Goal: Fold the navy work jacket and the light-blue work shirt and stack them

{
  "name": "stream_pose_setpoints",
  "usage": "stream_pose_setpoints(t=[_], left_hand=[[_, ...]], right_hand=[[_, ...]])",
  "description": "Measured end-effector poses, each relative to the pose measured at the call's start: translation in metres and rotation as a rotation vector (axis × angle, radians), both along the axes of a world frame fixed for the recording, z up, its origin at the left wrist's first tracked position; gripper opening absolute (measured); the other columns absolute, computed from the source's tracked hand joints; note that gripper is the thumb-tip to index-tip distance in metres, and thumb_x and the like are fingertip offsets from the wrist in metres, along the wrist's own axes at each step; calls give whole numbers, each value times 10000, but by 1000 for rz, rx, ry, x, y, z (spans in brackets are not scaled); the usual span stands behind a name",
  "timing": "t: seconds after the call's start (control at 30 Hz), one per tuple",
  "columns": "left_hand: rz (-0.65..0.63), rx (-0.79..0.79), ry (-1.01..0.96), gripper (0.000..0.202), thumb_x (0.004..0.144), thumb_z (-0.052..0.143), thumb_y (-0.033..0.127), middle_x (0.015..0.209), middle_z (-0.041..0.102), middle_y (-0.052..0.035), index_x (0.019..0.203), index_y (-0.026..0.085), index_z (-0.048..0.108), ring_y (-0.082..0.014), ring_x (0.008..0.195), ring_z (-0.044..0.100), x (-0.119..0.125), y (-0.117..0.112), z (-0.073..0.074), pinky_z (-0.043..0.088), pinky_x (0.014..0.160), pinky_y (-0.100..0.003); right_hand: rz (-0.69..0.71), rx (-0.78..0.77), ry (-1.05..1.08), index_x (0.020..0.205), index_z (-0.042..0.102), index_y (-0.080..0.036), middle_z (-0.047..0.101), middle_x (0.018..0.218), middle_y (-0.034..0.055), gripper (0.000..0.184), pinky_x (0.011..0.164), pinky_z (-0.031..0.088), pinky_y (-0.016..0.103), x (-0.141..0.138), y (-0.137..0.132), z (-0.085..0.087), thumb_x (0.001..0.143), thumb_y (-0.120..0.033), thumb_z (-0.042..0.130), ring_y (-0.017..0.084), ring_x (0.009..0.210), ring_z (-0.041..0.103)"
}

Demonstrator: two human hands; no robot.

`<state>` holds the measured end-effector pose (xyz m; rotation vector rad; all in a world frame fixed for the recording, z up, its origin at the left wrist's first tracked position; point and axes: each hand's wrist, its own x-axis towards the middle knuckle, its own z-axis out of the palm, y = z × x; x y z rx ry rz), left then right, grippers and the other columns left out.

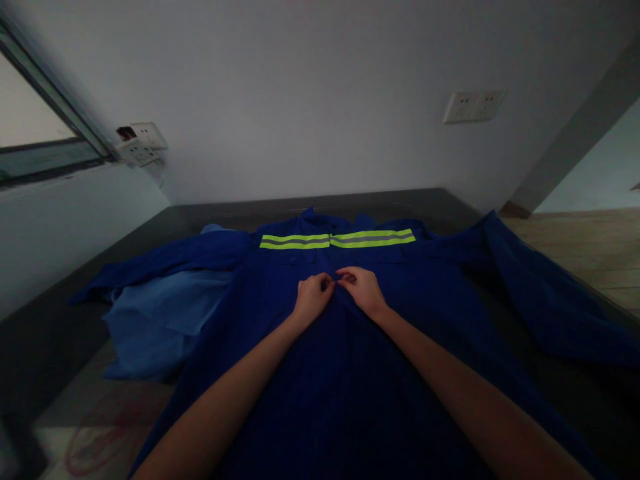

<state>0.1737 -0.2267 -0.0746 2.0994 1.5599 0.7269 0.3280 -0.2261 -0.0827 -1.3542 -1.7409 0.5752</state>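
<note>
A dark blue work jacket (350, 360) with a yellow-green reflective band (336, 239) across the chest lies spread flat on a dark table (65, 320), sleeves stretched out to both sides. My left hand (311, 296) and my right hand (363, 288) meet at the middle of the jacket front, just below the band. Both hands have their fingers closed in a pinch on the fabric of the front opening. The fingertips almost touch each other.
A lighter blue garment (160, 320) lies crumpled under the jacket's left sleeve. White wall sockets (474, 105) sit on the back wall and more sockets (140, 143) beside the window at left. Tiled floor (595, 247) shows at right beyond the table edge.
</note>
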Motion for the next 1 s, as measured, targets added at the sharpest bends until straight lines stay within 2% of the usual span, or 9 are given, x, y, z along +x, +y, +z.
stream_pose_setpoints(t=[0.13, 0.33, 0.67, 0.8, 1.0], left_hand=[[-8, -9, -1, 116, 856, 534, 233, 789, 684, 10, 808, 206, 636, -175, 776, 618, 0, 0, -1, 370, 685, -266], [-4, -23, 29, 56, 819, 569, 218, 754, 653, 22, 794, 199, 615, -169, 760, 603, 0, 1, -1, 351, 672, -267], [42, -9, 77, 58, 807, 562, 205, 756, 635, 10, 753, 196, 581, -192, 818, 592, 4, -2, 3, 338, 740, -302], [35, 41, 105, 55, 811, 559, 217, 758, 632, 6, 762, 197, 573, -204, 830, 588, 4, -4, 3, 328, 757, -318], [45, 58, 58, 54, 821, 560, 237, 727, 592, 19, 790, 198, 581, -188, 803, 568, 4, -5, 1, 309, 709, -295]], right_hand=[[7, 47, -82, 784, 721, -185, 709, 795, 41, 118, 689, 481, 276, 1, 1, -1, 730, -91, 675, 166, 711, 647], [-16, 16, -52, 712, 701, -181, 718, 755, 38, 78, 687, 475, 276, 1, 1, 2, 722, -105, 692, 175, 704, 659], [34, -133, 171, 663, 692, -167, 681, 591, 12, 43, 534, 459, 241, 4, 3, 9, 687, -131, 696, 147, 528, 627], [32, -185, 276, 649, 699, -161, 697, 613, 26, 27, 553, 487, 246, 6, 8, 4, 649, -135, 702, 153, 545, 637], [53, -222, 346, 681, 719, -149, 715, 657, 47, 45, 566, 499, 251, 7, 14, 2, 644, -160, 697, 157, 569, 641]])
